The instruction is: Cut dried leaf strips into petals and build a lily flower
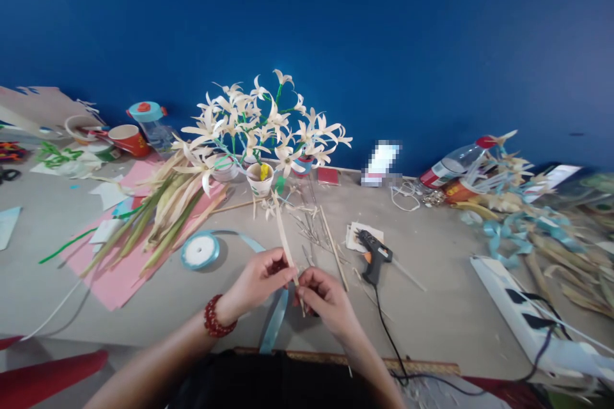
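Observation:
My left hand (259,281) and my right hand (323,297) meet near the table's front edge, both pinching a long pale straw strip (284,236) that runs up and away from them. A red bead bracelet (214,318) circles my left wrist. A light blue ribbon (275,316) lies under my hands and curls back to its spool (200,250) on the left. A black and orange glue gun (375,255) rests just right of my right hand, its cord trailing towards me.
A bouquet of cream straw flowers (261,124) stands in cups at the back. Straw leaves (163,211) lie on pink paper (119,278). A white power strip (522,313), blue-ribboned straw bundles (518,223) and a bottle (455,163) fill the right. Cups (127,138) stand at the back left.

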`<state>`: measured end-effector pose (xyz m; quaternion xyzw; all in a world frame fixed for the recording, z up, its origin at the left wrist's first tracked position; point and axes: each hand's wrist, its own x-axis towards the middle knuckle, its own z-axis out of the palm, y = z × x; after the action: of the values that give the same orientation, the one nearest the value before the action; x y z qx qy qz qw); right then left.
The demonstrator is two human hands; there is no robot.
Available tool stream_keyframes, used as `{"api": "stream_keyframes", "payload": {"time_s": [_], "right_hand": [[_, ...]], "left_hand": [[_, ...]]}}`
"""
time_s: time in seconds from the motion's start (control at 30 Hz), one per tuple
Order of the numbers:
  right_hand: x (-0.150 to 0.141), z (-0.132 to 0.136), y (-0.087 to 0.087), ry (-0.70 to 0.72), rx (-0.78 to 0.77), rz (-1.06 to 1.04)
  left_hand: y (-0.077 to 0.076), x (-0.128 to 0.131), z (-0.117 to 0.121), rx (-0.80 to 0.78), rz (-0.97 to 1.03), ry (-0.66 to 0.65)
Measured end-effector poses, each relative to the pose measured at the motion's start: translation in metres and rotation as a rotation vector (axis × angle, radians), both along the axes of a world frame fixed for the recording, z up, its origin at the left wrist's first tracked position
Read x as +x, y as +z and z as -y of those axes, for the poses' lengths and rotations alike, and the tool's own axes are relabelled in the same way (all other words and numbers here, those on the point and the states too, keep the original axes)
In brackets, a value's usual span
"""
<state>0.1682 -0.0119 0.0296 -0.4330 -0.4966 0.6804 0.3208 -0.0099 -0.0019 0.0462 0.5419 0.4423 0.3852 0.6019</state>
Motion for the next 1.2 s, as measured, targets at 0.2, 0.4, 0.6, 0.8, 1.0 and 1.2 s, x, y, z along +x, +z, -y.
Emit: {"api": "stream_keyframes", "payload": {"time_s": [0.2,0.4,0.6,0.8,1.0,1.2], "right_hand": [[0.011,0.000,-0.007,0.021,0.233,0.262],[0.048,-0.021,-0.014,-0.242,0.620,1.065],[0.052,-0.040,-0.023,-0.164,0.540,1.239],[0.062,-0.045,-0.020,-0.236,0.524,1.153],[0.067,-0.023,-0.001,-0.427,0.372,0.720],[0.023,0.006,-0.002,-0.261,0.070,0.105]], "left_hand": [[0.001,-0.002,0.006,0.094,-0.187,-0.056],[0.009,-0.002,0.007,0.080,-0.224,-0.202],[0.006,0.004,0.007,0.165,-0.339,-0.236],[0.008,0.001,0.006,0.142,-0.378,-0.168],[0.005,0.004,0.002,0.090,-0.247,-0.051],[0.016,0.016,-0.001,0.099,-0.212,-0.104]]}}
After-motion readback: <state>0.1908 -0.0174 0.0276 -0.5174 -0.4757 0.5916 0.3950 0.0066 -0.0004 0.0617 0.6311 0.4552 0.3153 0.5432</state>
